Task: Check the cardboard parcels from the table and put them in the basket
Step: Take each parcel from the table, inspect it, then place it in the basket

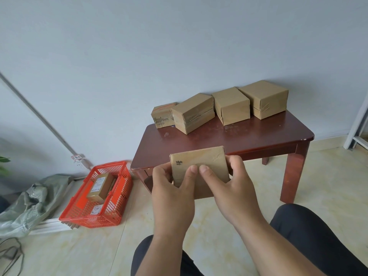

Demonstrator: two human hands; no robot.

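We hold one cardboard parcel (200, 168) in front of us, in the air above the near edge of the worktop (258, 136). Our left hand (171, 188) is closed on its left side, and our right hand (235, 184) is closed on its right side, with both thumbs pressed on the face that looks at us. This face is plain brown and carries a small black print near its upper left corner. We judge that we are at the checking step for this parcel.

The parcel looks light, because the fingers carry it without effort. The cardboard seems stiff, and the shiny tape on it can be a little slippery. So it is better to take it by two opposite sides, near the corners, where the board does not bend.

Four more parcels (231, 105) stand in a row at the far side of the worktop, close to the wall, and they touch or almost touch each other.

The red basket (123, 188) stands on the floor at the left of the worktop, just beside its left leg. Some parcels with white labels (98, 186) already lie inside. Farther left, a grey-green bag (33, 204) lies on the floor.
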